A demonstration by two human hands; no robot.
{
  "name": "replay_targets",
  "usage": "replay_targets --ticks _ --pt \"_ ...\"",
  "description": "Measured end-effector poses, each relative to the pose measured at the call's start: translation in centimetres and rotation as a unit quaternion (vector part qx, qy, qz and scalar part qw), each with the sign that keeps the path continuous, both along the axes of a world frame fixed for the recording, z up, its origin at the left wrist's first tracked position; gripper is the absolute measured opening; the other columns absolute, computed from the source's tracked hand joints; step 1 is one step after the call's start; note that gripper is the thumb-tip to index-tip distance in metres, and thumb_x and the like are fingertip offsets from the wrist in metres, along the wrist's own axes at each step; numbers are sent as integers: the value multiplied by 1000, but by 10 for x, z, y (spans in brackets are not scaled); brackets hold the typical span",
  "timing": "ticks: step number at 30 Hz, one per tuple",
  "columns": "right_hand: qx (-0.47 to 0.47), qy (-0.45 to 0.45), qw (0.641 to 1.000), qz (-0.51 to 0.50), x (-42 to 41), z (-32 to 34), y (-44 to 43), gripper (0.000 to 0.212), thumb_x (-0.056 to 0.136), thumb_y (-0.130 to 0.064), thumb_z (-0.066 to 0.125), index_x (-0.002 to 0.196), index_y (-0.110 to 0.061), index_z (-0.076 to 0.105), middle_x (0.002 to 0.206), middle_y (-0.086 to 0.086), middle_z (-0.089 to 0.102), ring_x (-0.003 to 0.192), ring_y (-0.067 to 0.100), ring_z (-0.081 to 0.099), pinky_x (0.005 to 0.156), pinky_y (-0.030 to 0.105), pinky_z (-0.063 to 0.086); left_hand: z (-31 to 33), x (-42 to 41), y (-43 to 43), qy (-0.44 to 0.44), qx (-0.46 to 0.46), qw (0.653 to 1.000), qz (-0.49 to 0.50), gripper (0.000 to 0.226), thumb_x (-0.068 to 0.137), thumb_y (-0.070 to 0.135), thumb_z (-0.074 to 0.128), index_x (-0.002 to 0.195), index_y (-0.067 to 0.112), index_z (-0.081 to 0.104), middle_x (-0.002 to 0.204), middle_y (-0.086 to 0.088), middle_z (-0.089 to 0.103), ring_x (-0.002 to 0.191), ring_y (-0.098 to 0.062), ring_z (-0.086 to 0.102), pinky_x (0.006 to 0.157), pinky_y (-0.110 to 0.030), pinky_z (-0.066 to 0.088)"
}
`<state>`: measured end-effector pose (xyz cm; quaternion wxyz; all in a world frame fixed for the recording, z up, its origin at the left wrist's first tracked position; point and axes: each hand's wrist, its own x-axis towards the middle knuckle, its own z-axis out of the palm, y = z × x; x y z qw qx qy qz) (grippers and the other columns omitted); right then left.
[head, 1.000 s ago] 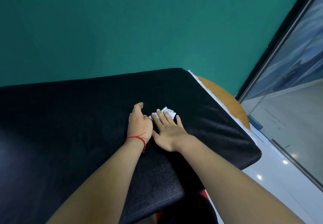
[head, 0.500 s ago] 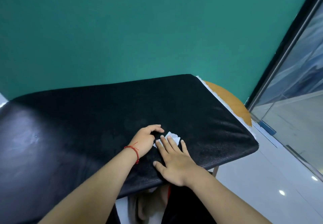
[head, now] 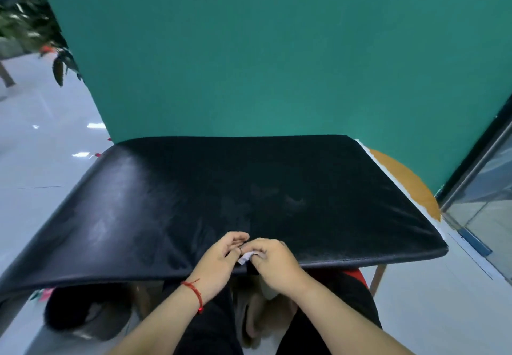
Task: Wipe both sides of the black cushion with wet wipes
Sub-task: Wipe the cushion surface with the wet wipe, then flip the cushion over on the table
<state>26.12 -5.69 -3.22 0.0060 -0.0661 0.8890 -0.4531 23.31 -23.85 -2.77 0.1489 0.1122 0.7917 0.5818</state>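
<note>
In the head view the black cushion (head: 249,188) lies flat on a round wooden table (head: 407,180) against a green wall (head: 277,49), its left end drooping past the table. Both hands meet at its near edge. The right hand (head: 277,263) pinches a small white wipe (head: 245,258) in curled fingers, while the left hand (head: 219,260), with a red string (head: 194,291) on the wrist, curls its fingers against the wipe's other side; I cannot tell whether it grips.
</note>
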Motion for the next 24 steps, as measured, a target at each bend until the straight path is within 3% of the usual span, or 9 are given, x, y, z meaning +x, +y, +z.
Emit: replay_targets --ticks 4,6,8,10,13,15,17,19,24 --pt "-105 -17 994 -32 -4 20 -44 13 88 -15 65 91 -28 63 99 -7 68 89 9 66 79 31 57 10 21 -20 -45 43 996 58 26 109 26 50 123 37 69 121 9 75 117 -10 68 104 -39 53" --pt "-125 -1 991 -48 -7 27 -67 15 87 -12 62 88 -26 57 94 -2 65 80 9 59 68 25 51 16 27 -25 -83 116 985 95 31 112 24 42 123 24 72 120 -2 76 118 -17 70 109 -48 51" --pt "-128 21 990 -47 -9 37 -90 18 83 -6 59 85 -23 54 90 0 62 76 9 55 65 24 46 33 35 -29 -149 241 949 135 33 111 13 40 125 4 68 121 -18 74 118 -27 71 108 -49 52" --pt "-106 35 993 -31 -11 42 -111 15 83 -11 63 85 -24 56 88 -5 62 82 11 58 69 27 50 49 39 -42 -164 300 924 170 32 107 3 40 122 -6 67 121 -25 73 114 -29 72 101 -45 55" --pt "-25 63 998 9 -15 44 -139 9 87 -37 65 96 -35 63 97 -15 62 101 7 59 88 33 53 60 35 -72 -165 325 903 226 38 100 -6 36 117 -8 70 117 -25 74 113 -31 72 95 -41 56" --pt "-2 84 993 89 -17 43 -158 21 93 -32 65 113 -39 68 109 -22 61 113 1 55 97 25 50 64 31 -95 -169 329 880 297 31 98 -4 45 111 -5 73 108 -21 76 107 -33 73 87 -39 57" --pt "10 103 982 156 -14 42 -177 41 95 -17 66 131 -36 69 119 -25 58 119 -8 50 104 12 41 65 31 -120 -184 337 851 358 15 99 6 58 101 3 73 87 -13 76 87 -28 73 76 -36 55" --pt "21 140 974 175 -16 38 -198 44 96 -14 67 136 -33 67 122 -20 60 118 -10 50 103 8 38 62 32 -141 -177 344 833 396 13 96 10 61 92 9 73 80 -11 71 80 -24 70 75 -36 54" --pt "13 185 966 181 -28 44 -258 35 91 -19 73 120 -37 65 116 -22 53 112 2 52 89 21 50 55 42 -181 -128 330 829 433 20 96 18 58 92 12 76 93 -10 74 91 -21 73 84 -40 56"
